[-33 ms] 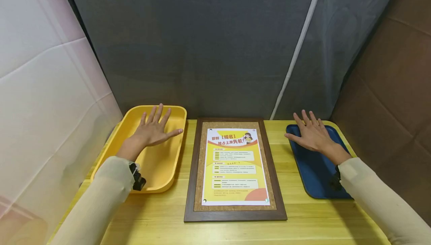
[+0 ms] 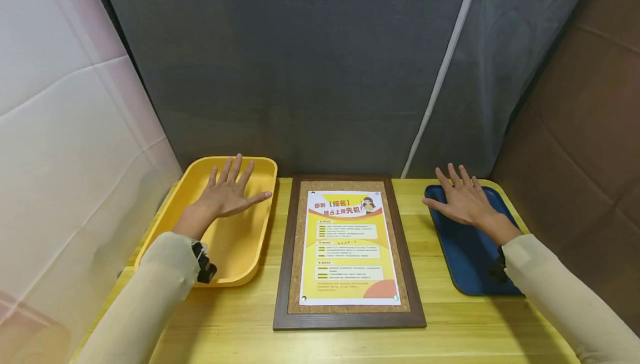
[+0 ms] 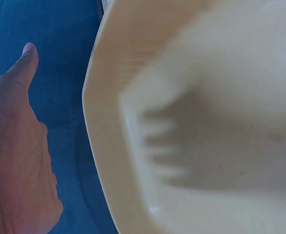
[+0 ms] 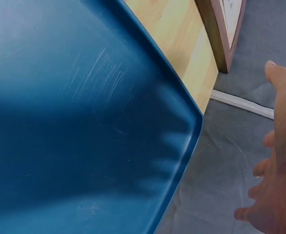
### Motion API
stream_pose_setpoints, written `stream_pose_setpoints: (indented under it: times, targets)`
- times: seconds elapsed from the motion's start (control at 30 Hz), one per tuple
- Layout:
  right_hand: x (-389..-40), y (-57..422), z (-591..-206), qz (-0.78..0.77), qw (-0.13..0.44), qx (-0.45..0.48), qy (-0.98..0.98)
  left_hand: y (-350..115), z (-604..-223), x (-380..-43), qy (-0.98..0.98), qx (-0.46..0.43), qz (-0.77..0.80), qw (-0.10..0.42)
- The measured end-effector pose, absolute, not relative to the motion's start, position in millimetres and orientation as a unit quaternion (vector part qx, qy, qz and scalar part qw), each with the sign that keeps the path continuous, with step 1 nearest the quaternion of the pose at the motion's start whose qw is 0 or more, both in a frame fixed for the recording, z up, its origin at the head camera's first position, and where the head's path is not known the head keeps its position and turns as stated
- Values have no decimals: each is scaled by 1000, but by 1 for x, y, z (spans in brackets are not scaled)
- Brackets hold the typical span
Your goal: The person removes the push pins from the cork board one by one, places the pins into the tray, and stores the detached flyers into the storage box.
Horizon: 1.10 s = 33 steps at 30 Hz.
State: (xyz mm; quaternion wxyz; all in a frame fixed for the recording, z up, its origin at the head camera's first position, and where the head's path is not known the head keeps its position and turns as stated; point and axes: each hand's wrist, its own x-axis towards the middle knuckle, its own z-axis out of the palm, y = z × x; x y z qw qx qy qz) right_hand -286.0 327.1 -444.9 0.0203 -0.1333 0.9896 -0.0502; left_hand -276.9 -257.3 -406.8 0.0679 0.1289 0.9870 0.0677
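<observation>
My left hand [image 2: 227, 196] hovers over the yellow tray [image 2: 235, 258], palm down, fingers spread and straight, holding nothing. In the left wrist view its shadow falls on the floor of that tray [image 3: 221, 161]. Over the far part of the blue tray [image 2: 470, 264] my right hand [image 2: 465, 202] hangs the same way, fingers fanned out and nothing held. The right wrist view shows scratches in the blue tray [image 4: 99, 73] and the hand's shadow across it. Between the trays lies a brown-framed cork board [image 2: 295, 303] with a yellow and white printed sheet [image 2: 350, 253] pinned at its corners.
The trays and board lie on a light wooden table [image 2: 240, 330]. A dark grey cloth [image 2: 280, 75] hangs behind its far edge, with a white strip [image 2: 445, 69] running down it. White cloth [image 2: 75, 130] stands at the left, brown cloth [image 2: 590, 147] at the right.
</observation>
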Motion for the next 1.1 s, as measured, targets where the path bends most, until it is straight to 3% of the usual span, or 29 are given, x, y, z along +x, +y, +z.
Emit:
stream_pose_setpoints:
  times: [1.1]
  targets:
    - [-269,302,-443,-53,-12,-177,983,-239,-402,-273,983,158,72,61]
